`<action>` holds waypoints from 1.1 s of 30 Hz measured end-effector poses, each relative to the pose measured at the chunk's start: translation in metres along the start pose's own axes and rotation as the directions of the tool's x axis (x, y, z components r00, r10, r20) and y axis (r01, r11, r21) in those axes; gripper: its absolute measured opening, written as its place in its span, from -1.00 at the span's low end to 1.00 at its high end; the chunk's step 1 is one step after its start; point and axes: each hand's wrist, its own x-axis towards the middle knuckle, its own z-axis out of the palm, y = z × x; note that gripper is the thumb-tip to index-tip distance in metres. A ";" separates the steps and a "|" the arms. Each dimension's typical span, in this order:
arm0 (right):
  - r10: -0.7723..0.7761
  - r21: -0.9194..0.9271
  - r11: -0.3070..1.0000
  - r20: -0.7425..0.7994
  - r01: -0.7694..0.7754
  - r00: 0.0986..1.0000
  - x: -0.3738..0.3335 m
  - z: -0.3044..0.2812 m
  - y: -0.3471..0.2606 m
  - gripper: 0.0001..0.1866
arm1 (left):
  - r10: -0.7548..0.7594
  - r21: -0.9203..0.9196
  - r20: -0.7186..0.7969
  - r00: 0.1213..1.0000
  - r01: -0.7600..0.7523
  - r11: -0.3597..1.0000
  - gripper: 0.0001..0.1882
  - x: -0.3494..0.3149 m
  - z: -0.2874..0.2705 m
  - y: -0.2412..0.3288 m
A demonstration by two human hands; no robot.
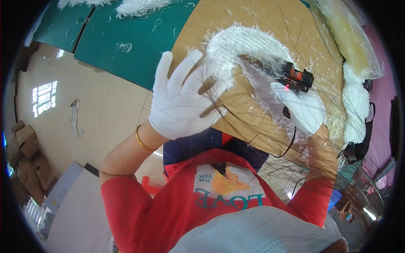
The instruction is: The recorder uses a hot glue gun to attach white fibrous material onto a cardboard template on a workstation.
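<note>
Trimming of white shaggy pile fabric (242,41), seen from above. The fabric lies in a curved piece on a brown sheet (270,134), with loose fibres (213,9) scattered around it. The right hand (310,107), in a white glove, grasps a black-and-orange electric clipper (298,79) showing a small red light; the tool sits against the right part of the fabric. A black cord (292,144) hangs below this hand. The left hand (183,99), likewise gloved, is at the fabric's left end, its upper fingers spread and two bare fingertips exposed; whether these pinch the pile cannot be told. Left of the brown sheet: green bench (126,57), bearing stray tufts. Upper right: clear plastic bag (349,36).
</note>
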 end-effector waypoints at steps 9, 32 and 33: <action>-0.019 0.006 1.000 0.022 0.019 1.000 -0.003 -0.003 -0.001 -0.53 | 0.012 0.100 -0.040 0.999 -0.008 0.995 -0.41 -0.004 0.006 0.000; -0.232 -0.210 0.950 0.020 0.231 0.973 0.002 -0.011 0.013 -0.47 | -0.051 0.106 -0.047 0.998 0.056 0.993 0.11 0.002 0.005 0.002; -0.224 -0.214 0.951 0.018 0.222 0.975 0.001 -0.012 0.015 -0.48 | -0.052 0.109 -0.046 0.998 0.057 0.992 0.11 0.002 0.004 0.003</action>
